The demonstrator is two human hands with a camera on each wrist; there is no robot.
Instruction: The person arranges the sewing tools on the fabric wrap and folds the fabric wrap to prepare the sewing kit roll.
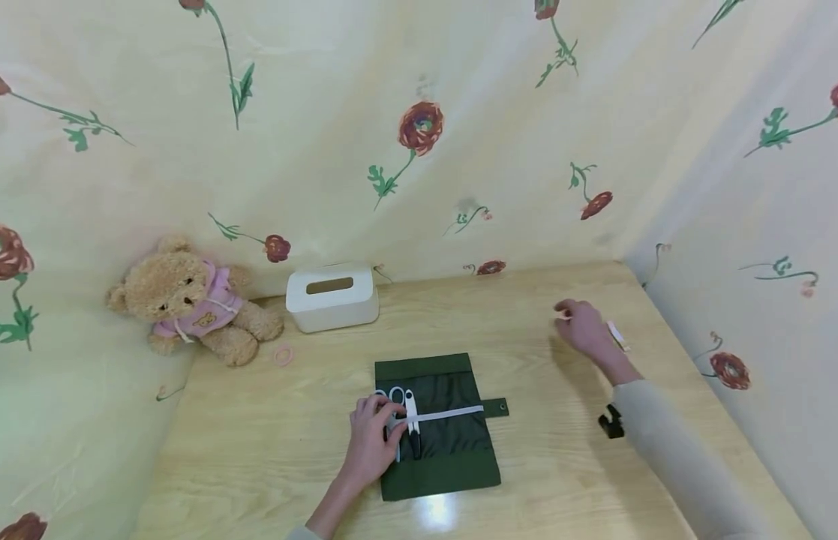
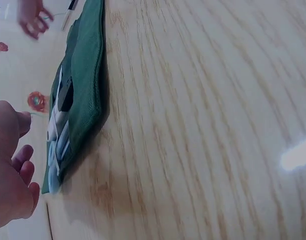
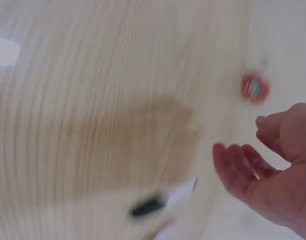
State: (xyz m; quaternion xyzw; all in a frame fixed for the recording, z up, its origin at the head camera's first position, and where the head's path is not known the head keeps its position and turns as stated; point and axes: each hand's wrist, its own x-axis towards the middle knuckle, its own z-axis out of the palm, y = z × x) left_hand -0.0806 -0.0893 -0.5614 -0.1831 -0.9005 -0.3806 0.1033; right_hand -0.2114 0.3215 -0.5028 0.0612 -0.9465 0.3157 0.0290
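Note:
A dark green fabric tool roll [image 1: 452, 471] lies spread out, with a white elastic band [image 1: 455, 412] across its middle. Under the band sit scissors [image 1: 397, 392] with pale blue handles and a slim white-and-black tool [image 1: 410, 403]. My left hand [image 1: 373, 442] is over the roll's left side, partly covering the scissors; in the left wrist view its fingers [image 2: 27, 170] curl loosely with nothing between them. Over the table's right side, my right hand [image 1: 584, 330] has bent fingers and a separate thumb, holding nothing. Near it lies a slim white item [image 1: 617, 335], blurred and dark-ended in the right wrist view.
A teddy bear [image 1: 205, 307] in a pink hoodie leans at the back left, next to a white tissue box [image 1: 334, 307]. A small pink ring [image 1: 283, 355] lies before them. Flower-patterned cloth [image 1: 324, 165] stands behind and to the right of the wooden table [image 1: 270, 442].

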